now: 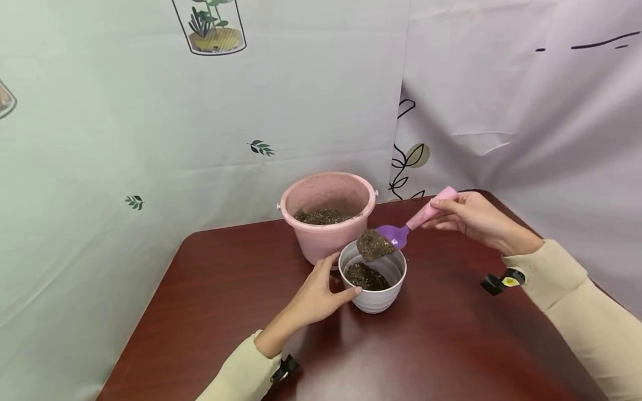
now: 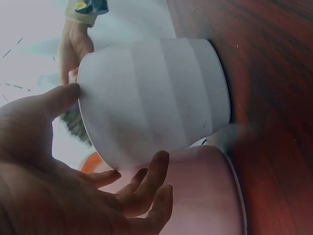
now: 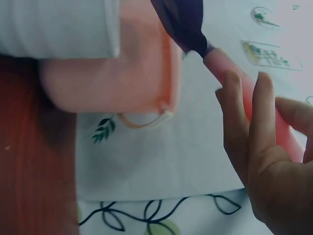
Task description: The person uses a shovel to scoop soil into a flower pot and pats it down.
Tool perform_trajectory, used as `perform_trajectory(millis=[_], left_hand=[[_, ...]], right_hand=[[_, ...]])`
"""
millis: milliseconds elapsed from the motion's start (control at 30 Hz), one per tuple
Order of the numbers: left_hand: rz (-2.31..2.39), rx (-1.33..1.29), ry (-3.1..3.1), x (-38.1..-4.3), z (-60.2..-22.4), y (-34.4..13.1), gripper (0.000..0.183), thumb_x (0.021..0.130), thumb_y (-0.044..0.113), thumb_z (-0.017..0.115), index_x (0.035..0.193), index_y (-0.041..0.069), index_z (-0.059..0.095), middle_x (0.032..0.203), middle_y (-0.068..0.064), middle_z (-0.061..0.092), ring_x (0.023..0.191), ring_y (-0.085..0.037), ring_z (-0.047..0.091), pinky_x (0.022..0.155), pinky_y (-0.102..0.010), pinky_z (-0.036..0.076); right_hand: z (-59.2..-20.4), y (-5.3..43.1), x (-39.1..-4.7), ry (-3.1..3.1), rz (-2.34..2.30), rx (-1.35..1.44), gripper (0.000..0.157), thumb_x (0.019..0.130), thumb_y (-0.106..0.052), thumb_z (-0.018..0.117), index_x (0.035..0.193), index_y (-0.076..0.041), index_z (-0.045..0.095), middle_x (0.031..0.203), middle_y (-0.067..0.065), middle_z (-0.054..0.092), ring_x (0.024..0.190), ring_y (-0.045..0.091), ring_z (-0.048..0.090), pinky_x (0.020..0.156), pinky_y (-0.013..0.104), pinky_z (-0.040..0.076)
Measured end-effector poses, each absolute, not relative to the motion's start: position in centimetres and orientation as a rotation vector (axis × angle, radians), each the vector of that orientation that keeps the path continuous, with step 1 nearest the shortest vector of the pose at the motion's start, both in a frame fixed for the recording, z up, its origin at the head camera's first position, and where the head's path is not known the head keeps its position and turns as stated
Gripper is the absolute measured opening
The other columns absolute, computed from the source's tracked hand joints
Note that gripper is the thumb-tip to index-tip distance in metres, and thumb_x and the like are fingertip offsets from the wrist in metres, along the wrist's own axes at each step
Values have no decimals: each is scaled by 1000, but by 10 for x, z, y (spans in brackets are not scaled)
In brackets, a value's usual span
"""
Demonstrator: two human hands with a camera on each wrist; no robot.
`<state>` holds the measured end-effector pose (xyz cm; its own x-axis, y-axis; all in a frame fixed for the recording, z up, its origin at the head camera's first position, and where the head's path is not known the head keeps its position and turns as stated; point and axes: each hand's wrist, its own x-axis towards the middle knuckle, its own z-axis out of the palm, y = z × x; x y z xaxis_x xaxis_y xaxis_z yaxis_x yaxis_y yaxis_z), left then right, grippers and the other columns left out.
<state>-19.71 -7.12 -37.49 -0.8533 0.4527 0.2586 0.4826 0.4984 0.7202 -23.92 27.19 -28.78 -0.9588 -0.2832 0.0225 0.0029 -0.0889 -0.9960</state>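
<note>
My right hand (image 1: 471,220) grips the pink handle of a small trowel (image 1: 432,214) with a purple blade. A heap of dark soil (image 1: 375,245) lies on the blade, over the opening of a white flower pot (image 1: 373,301). More soil (image 1: 368,277) covers the bottom of this pot. With the thumb and index fingertip at its rim, my left hand (image 1: 318,292) holds the pot from the left side. The left wrist view shows the other fingers (image 2: 159,171) bent beside the ridged pot wall (image 2: 156,98). Dark soil also shows past the rim there.
Right behind the pot stands a pink bucket (image 1: 328,240) partly filled with soil (image 1: 323,216). Both stand on a dark red-brown wooden table (image 1: 225,312). Pale printed cloth (image 1: 200,122) hangs behind and beside the table.
</note>
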Motion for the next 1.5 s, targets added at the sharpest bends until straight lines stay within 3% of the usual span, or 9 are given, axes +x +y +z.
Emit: perform_trajectory(millis=[400,500,667,833,967,1167,1300,1400,1500], left_hand=[[-1411,-893,-2632,-198,-380,-75,78,87,30,76,148,2,38,133,-17,52,107,-26,58,88,-43,52],[-1405,-862,-2636,-197,-382,-76,74,89,33,74,148,3,39,130,-17,52,98,-26,62,87,-43,52],[-1423,-835,-2621,-197,-384,-78,75,88,31,75,148,3,40,131,-16,52,100,-26,61,87,-42,53],[-1375,-799,-2657,-198,-382,-78,75,88,37,75,148,8,43,132,-13,52,95,-25,64,85,-43,51],[-1317,-771,-2700,-199,-380,-76,75,87,44,73,149,13,43,133,-11,52,98,-24,64,86,-49,46],[-1287,-744,-2744,-199,-379,-78,75,86,45,74,149,19,43,134,-7,51,100,-21,64,89,-53,41],[-1281,-747,-2754,-200,-378,-81,74,85,46,74,148,22,44,133,-6,52,101,-19,64,90,-55,39],[-1266,-776,-2762,-201,-376,-84,75,85,44,75,148,20,44,132,-9,53,101,-21,64,90,-55,40],[-1240,-795,-2779,-201,-376,-90,75,84,39,77,147,14,44,133,-11,52,103,-24,64,90,-53,45]], right_hand=[[-308,271,-238,2204,-1969,-373,18,99,-12,62,97,3,72,92,15,75,86,27,74,73,33,59],[-306,268,-238,2314,-1931,-487,18,98,-11,63,100,6,68,93,11,75,85,28,74,71,35,59],[-301,263,-238,2491,-1768,-785,12,97,-5,62,102,5,66,106,0,73,91,21,73,68,39,60],[-294,263,-237,2529,-1702,-1026,12,95,5,60,105,6,68,112,0,71,101,11,67,64,41,59],[-290,264,-234,2533,-1708,-1111,18,91,12,61,108,9,65,112,2,71,91,14,70,60,40,59],[-294,258,-235,2520,-1706,-1017,12,95,5,61,103,4,68,111,1,72,99,12,68,66,40,59],[-294,255,-239,2465,-1758,-897,11,97,-3,60,103,5,66,110,6,72,94,25,72,70,41,59],[-291,256,-244,2339,-1841,-868,15,100,-4,56,104,10,62,110,15,72,96,34,71,72,38,59],[-287,258,-250,2135,-1955,-854,15,102,-2,52,105,11,58,110,21,70,98,34,70,72,34,59]])
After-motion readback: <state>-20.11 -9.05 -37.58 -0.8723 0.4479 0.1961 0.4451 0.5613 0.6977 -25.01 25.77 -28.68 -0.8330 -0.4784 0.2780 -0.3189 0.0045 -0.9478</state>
